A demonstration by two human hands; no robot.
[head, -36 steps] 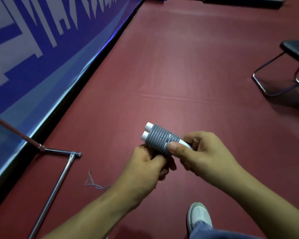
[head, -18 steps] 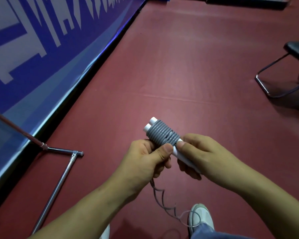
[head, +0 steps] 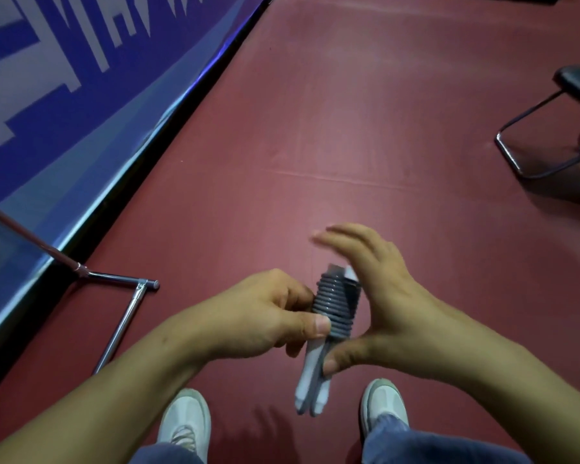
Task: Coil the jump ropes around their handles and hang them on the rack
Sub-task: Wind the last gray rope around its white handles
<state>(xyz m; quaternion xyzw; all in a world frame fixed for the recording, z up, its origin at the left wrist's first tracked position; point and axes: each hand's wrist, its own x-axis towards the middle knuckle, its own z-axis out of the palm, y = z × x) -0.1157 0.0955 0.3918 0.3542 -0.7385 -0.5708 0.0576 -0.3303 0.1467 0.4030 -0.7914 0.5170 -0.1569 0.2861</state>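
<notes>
- No box, bin or basket shows anywhere on the dark red floor (head: 365, 105), so nothing here holds anything else
- The jump rope (head: 335, 308) is up in the air between the person's two hands, above the floor and roughly over the gap between the two shoes
- Its grey cord is wound in tight, neat turns around the upper part of the two white handles (head: 310, 380), which lie side by side as one bundle
- The bundle stands nearly upright, tilted a little; the bare white ends point down toward the person, and a short white tip pokes out above the coil
- A dark strand of cord runs down between the two handles below the coil
- The left hand (head: 258, 316) is closed on the coil from the side, thumb pressed flat across the lower turns, fingers curled behind it
- The right hand (head: 382, 289) is not closed: fingers spread and blurred above and beside the coil, while its thumb touches the handles just under the wound part
- A pale shoe (head: 185, 420) and another pale shoe (head: 384, 403) stand on the floor below the hands
- A metal rack base (head: 124, 316) of thin tubes rests on the floor to the left, near a blue banner (head: 47, 95)
- A black chair (head: 556, 128) with a bent metal frame sits well apart at the right edge
</notes>
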